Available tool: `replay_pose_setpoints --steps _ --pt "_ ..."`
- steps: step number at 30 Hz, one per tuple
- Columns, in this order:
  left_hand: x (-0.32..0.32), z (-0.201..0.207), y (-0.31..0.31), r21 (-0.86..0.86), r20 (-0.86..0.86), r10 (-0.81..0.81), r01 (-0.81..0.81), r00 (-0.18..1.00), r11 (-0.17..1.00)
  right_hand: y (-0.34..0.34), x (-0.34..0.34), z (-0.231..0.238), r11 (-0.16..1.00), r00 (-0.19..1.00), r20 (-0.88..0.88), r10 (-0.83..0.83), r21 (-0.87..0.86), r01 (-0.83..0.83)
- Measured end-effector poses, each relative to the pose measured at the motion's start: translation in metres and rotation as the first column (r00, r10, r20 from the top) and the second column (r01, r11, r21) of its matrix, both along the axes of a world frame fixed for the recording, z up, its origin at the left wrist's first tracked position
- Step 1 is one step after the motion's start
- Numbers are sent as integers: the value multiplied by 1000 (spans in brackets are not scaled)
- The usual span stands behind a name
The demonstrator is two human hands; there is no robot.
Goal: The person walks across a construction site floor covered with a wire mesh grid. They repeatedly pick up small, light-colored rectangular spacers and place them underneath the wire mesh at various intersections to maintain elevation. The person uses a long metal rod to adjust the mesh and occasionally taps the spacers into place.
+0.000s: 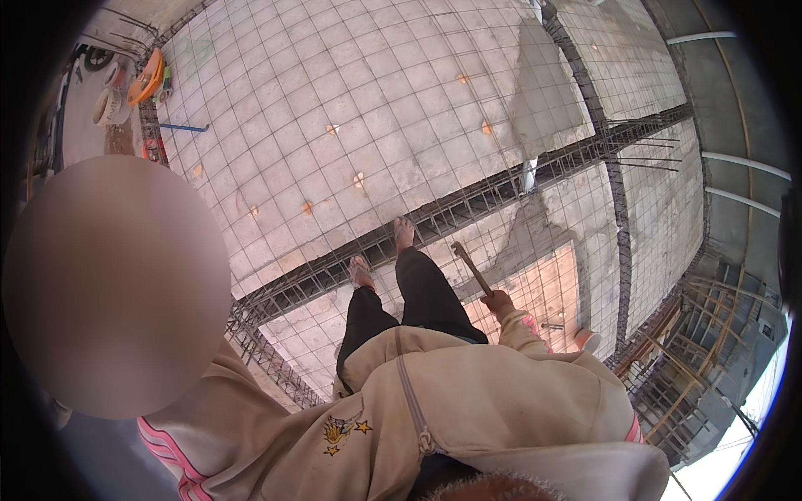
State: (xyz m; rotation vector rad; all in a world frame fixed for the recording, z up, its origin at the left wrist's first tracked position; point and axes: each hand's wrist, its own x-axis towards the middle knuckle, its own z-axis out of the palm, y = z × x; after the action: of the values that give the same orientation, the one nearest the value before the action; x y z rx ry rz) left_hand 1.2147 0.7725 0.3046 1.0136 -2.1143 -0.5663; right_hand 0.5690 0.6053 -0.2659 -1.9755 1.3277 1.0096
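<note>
My right hand point(499, 302) is closed round the lower end of a rebar bender point(473, 269), a rusty metal bar with a notched, hooked tip. Its hooked tip points up and forward over the wire mesh point(284, 108). My left sleeve point(238, 417) runs toward the left, where a large blurred round patch covers the end of the arm, so that hand is hidden. Under my feet point(360, 272) lies a long rebar beam cage point(326, 267) set in a gap between the mesh-covered panels.
A second rebar cage point(614, 192) crosses at the right. An orange hard hat point(147, 77), a white bucket point(107, 107) and a blue bar point(184, 128) lie at the far left. White pipes point(735, 159) stick out beyond the right edge, with wooden scaffolding point(693, 351) below.
</note>
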Motion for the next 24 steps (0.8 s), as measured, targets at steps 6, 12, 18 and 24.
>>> replay_pose_setpoints --steps 6,12,18,24 --pt "-53 11 7 2 319 -106 112 942 994 -18 36 20 990 992 -123 -10 142 27" --pt "-62 15 6 9 388 -77 80 918 997 -20 61 17 985 992 -127 14 172 8" --pt "-65 14 -12 26 469 -26 16 883 1000 -31 56 17 989 997 -73 41 148 -30" --pt "-72 28 -39 8 484 48 -60 874 998 -50 28 -5 999 999 -29 15 50 -14"
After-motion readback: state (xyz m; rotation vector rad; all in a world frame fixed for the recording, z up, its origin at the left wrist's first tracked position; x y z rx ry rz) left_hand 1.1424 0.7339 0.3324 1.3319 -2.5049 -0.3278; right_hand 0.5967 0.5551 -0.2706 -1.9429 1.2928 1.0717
